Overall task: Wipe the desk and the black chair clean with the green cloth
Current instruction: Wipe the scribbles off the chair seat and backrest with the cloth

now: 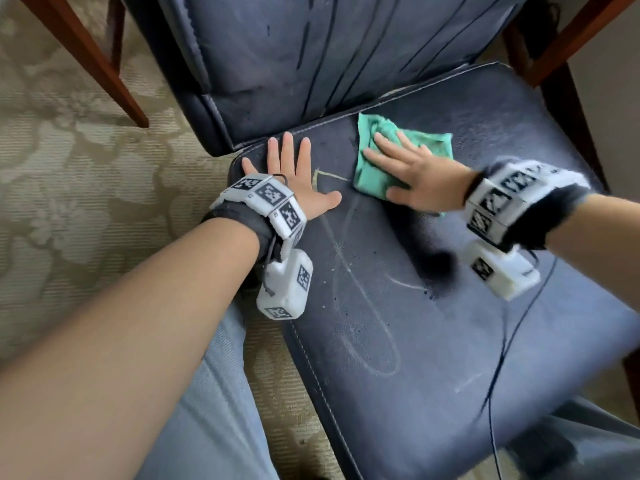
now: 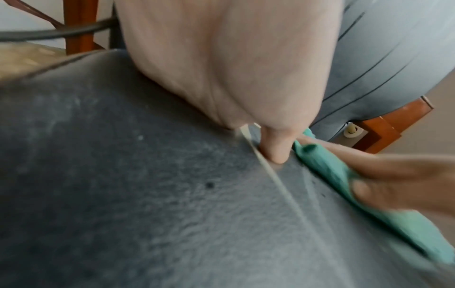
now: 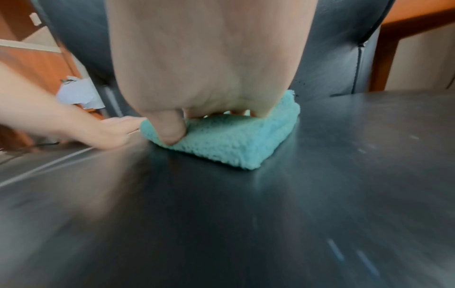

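Nearest the camera, both forearms reach forward over the black chair (image 1: 433, 323), whose worn seat shows pale chalky streaks and loops, small dark specks and a thin dark cable trailing across its right side. Each wrist carries a white block rig printed with black-and-white markers. Grey-blue trouser legs show below the seat's front edge.

Further in, the left hand (image 1: 299, 174) lies flat on the seat near its left rear corner — fingers straight and spread, palm down, holding nothing. From the left wrist view its thumb tip presses the seat right beside a pale line on the leather.

Just to its right, the right hand (image 1: 414, 174) rests palm-down on the green cloth (image 1: 377, 157), fingers stretched out over it and thumb pressed against its near edge; the cloth is folded into a thick pad and lies flat on the seat, close to the seam where seat meets backrest. The two hands sit near each other, the left thumb just short of the cloth's edge. The right hand and rig are blurred.

Beyond the hands, the padded backrest (image 1: 311, 57) rises with dark vertical creases — behind it, reddish wooden legs (image 1: 104, 57) stand on a pale patterned carpet (image 1: 69, 168).
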